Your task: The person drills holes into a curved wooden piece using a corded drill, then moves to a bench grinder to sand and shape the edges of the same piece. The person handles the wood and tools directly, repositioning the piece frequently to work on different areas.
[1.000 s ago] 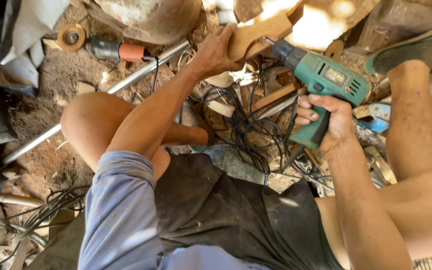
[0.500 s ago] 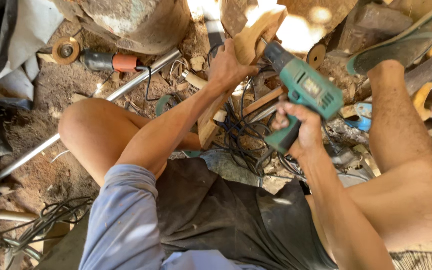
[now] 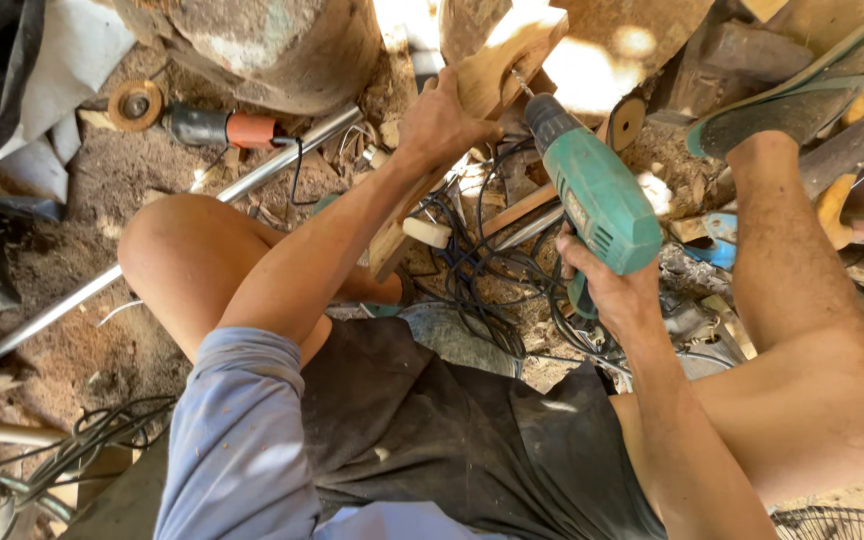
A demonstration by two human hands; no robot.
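Observation:
My right hand (image 3: 607,285) grips the handle of a green power drill (image 3: 592,185). The drill's bit points up and left against a carved piece of pale wood (image 3: 497,65). My left hand (image 3: 442,125) is closed around that wood piece and holds it steady just left of the bit. I sit low on the ground with my left knee (image 3: 177,260) bent at the left and my right leg (image 3: 802,300) stretched up to the right, its foot in a green sandal (image 3: 802,90).
An orange-and-grey angle grinder (image 3: 202,125) lies at the upper left beside a long metal pipe (image 3: 182,220). Tangled black cables (image 3: 482,270) lie between my legs. Wood offcuts, a large stump (image 3: 272,40) and sawdust surround me. A blue tool (image 3: 717,240) sits right of the drill.
The drill has swung from pointing left to pointing up at the wood, its bit now against it. My left hand has kept its hold on the wood piece.

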